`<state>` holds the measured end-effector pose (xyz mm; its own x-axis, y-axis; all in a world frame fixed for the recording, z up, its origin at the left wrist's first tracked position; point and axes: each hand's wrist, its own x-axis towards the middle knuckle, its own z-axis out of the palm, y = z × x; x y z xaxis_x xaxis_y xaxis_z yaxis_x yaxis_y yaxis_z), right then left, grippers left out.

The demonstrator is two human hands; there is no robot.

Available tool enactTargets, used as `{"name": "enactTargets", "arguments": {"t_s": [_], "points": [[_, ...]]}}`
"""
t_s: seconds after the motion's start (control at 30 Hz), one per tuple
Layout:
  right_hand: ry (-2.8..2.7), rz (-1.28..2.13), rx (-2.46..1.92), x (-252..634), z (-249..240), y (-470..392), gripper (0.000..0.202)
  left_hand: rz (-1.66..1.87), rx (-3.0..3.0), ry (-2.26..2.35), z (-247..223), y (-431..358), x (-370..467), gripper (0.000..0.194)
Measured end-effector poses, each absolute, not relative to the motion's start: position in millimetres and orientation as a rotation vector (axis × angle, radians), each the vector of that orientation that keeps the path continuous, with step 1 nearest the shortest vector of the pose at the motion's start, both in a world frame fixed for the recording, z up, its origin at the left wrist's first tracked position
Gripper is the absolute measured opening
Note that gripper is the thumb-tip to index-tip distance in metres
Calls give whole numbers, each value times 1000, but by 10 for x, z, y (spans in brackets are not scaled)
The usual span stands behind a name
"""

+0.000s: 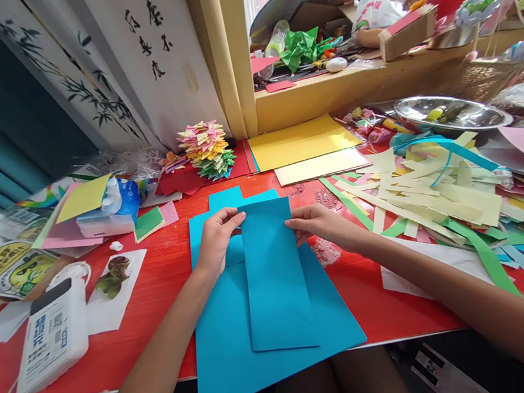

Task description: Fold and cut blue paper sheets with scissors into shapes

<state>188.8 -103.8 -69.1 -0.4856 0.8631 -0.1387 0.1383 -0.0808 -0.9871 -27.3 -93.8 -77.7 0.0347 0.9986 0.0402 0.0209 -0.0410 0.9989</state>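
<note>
A long blue paper strip [276,279], apparently folded, is held upright in front of me over larger blue sheets. My left hand [216,238] pinches its upper left corner between thumb and fingers. At the upper right edge, my right hand [317,226] grips the same paper with the fingertips. Beneath lies a wide blue sheet [228,370], whose near corner hangs past the table's front edge. Smaller blue pieces [226,198] stick out behind the strip; how they overlap is partly hidden.
On the red table [172,320], a white power bank [52,336] with a cable and a tissue pack [111,211] stand left. A folded-paper stack [209,152] and yellow sheets [303,142] lie at the back. Right are paper strips [437,191] and a metal bowl [453,114].
</note>
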Motion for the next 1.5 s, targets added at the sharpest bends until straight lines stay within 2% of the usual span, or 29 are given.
{"name": "enactTargets", "arguments": {"t_s": [0.17, 0.43, 0.67, 0.87, 1.5], "points": [[-1730, 1246, -1096, 1924, -650, -983, 28, 1190, 1312, 1197, -781, -960, -230, 24], [-2150, 976, -1219, 1882, -475, -910, 19, 1296, 1407, 1140, -739, -999, -198, 19], [-2395, 696, -1179, 1454, -218, -782, 16, 1329, 1427, 1079, -742, -994, -213, 28], [-2534, 532, -1080, 1283, -193, -667, 19, 1463, 1273, 1030, -715, -976, -234, 32], [-2483, 603, -970, 1338, -239, -611, 17, 1406, 1028, 921, -720, -940, -227, 43]]}}
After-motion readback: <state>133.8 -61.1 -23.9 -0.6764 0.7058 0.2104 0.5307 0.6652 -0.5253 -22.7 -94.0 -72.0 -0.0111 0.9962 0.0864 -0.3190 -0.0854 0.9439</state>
